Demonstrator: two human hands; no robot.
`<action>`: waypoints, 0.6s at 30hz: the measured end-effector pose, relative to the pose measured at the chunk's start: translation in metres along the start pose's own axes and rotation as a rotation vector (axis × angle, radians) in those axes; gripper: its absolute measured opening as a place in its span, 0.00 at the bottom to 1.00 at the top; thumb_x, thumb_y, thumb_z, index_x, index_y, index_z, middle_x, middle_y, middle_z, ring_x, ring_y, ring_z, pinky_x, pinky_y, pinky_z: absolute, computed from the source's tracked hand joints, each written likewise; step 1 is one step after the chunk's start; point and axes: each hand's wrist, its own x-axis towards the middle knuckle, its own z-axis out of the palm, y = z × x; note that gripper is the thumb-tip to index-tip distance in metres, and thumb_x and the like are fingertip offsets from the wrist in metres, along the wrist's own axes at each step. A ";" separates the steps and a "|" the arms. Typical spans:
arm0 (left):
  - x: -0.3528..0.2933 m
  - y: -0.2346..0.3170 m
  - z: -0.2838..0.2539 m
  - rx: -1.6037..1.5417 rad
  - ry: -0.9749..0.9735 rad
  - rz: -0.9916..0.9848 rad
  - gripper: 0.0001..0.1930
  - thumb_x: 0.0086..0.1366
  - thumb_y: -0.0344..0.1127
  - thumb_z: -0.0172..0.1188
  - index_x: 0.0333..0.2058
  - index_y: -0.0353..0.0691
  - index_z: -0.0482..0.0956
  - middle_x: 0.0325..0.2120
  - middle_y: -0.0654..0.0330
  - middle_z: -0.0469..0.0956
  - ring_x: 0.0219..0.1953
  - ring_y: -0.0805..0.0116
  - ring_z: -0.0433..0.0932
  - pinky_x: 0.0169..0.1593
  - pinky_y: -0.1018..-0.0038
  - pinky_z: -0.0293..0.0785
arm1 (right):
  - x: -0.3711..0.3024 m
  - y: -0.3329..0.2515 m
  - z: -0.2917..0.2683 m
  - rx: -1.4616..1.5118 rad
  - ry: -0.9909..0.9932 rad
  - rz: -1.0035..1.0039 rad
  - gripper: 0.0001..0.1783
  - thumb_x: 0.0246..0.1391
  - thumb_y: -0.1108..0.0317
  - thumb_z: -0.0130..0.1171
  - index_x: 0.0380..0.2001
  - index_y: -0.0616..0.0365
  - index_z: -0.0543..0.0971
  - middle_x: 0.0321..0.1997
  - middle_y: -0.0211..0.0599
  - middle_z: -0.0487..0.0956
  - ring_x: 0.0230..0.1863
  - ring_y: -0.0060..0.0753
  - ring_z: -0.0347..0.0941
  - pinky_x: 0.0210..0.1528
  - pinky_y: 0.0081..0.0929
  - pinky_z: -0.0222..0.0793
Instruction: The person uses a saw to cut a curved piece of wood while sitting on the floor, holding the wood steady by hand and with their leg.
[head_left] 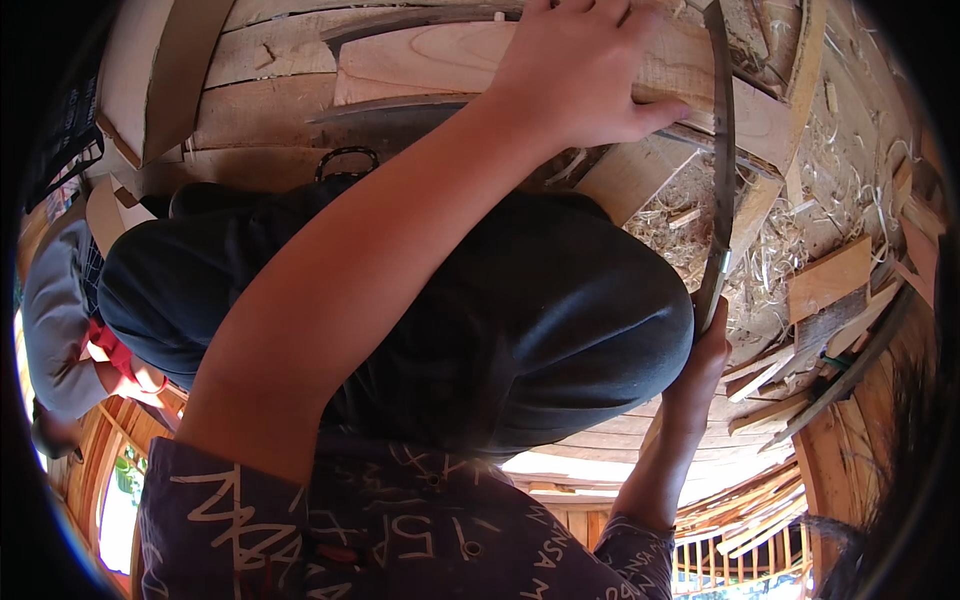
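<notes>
My left hand (575,70) reaches far forward and clamps over the edge of a pale wooden board (420,60), with the thumb lying along its lower edge. My right hand (706,350) grips the near end of a long, thin, curved dark metal blade (722,150). The blade runs up past the right end of the board. My knees in dark trousers (450,310) fill the middle of the view, between both arms. The blade's far tip is cut off at the top edge.
Pale wood shavings (800,220) and short offcuts (828,278) litter the ground at the right. Wide planks (260,100) lie behind the board. A person in grey (55,320) crouches at the far left. Wooden slats (750,520) show at lower right.
</notes>
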 end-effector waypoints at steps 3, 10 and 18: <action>-0.002 -0.001 -0.005 0.031 -0.018 0.027 0.41 0.56 0.61 0.61 0.58 0.32 0.69 0.44 0.47 0.75 0.48 0.50 0.75 0.50 0.55 0.68 | 0.013 -0.013 0.007 0.041 -0.048 0.038 0.05 0.67 0.68 0.51 0.42 0.57 0.70 0.21 0.50 0.77 0.25 0.56 0.79 0.23 0.43 0.66; 0.001 0.003 0.000 0.048 0.018 -0.044 0.41 0.57 0.62 0.60 0.57 0.32 0.68 0.47 0.42 0.75 0.52 0.46 0.74 0.56 0.52 0.67 | 0.079 -0.039 0.023 -0.061 0.113 -0.209 0.08 0.64 0.69 0.53 0.43 0.58 0.70 0.22 0.55 0.78 0.27 0.61 0.78 0.22 0.49 0.70; -0.003 0.005 -0.004 0.093 0.001 0.066 0.40 0.56 0.62 0.61 0.57 0.33 0.69 0.47 0.44 0.75 0.52 0.47 0.73 0.55 0.53 0.68 | -0.014 -0.001 -0.006 0.001 -0.032 -0.056 0.06 0.65 0.70 0.52 0.43 0.59 0.71 0.22 0.48 0.79 0.26 0.55 0.81 0.20 0.43 0.67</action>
